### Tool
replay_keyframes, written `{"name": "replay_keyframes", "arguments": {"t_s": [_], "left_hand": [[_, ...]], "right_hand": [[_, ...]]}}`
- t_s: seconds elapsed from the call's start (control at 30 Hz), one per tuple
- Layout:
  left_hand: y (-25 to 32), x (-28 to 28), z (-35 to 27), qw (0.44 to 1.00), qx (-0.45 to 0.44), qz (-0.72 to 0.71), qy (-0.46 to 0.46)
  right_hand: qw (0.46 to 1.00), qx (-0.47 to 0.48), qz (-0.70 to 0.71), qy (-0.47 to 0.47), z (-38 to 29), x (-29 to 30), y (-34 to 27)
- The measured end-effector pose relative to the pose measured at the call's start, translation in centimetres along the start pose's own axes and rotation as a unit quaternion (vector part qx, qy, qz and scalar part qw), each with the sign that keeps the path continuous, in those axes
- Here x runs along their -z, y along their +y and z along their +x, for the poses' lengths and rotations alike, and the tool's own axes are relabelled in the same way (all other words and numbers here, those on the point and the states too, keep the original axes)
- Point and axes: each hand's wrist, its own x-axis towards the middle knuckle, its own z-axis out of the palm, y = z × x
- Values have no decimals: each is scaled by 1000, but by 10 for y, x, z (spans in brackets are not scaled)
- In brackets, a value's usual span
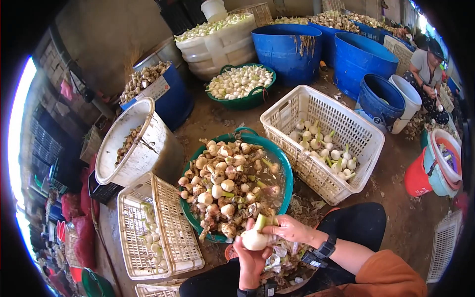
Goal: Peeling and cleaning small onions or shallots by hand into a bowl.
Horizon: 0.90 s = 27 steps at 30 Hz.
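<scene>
A large white garlic bulb (pixel 254 240) with a short green stem is between my two hands, above my lap. My left hand (pixel 249 256) cups the bulb from below. Around the stem and upper side close the fingers of my right hand (pixel 291 229); whether a small tool is in them is hidden. Just beyond lies a green basin (pixel 287 178) of water, heaped with unpeeled garlic bulbs (pixel 219 178) in brown skins. Loose garlic peelings (pixel 282 260) are piled below my hands, between my legs.
Right of the basin, a white plastic crate (pixel 323 107) holds peeled bulbs; another crate (pixel 163 222) stands left. A white tub (pixel 163 141) and a green basket of peeled garlic (pixel 241 104) are farther off. Blue barrels (pixel 285 55) line the back. Another person (pixel 426 74) sits far right.
</scene>
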Motion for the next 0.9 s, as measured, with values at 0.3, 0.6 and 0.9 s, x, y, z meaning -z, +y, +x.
{"name": "replay_keyframes", "arguments": {"t_s": [0.3,0.6,0.9], "left_hand": [[22,-4,2,990,-8,142,19],[15,10,7,961,-74,232,-129],[-14,9,32,978,-141,38,146]], "right_hand": [[973,-43,227,16,3,-1,10],[925,-49,370,75,11,13,17],[982,45,-28,183,14,-9,28]]}}
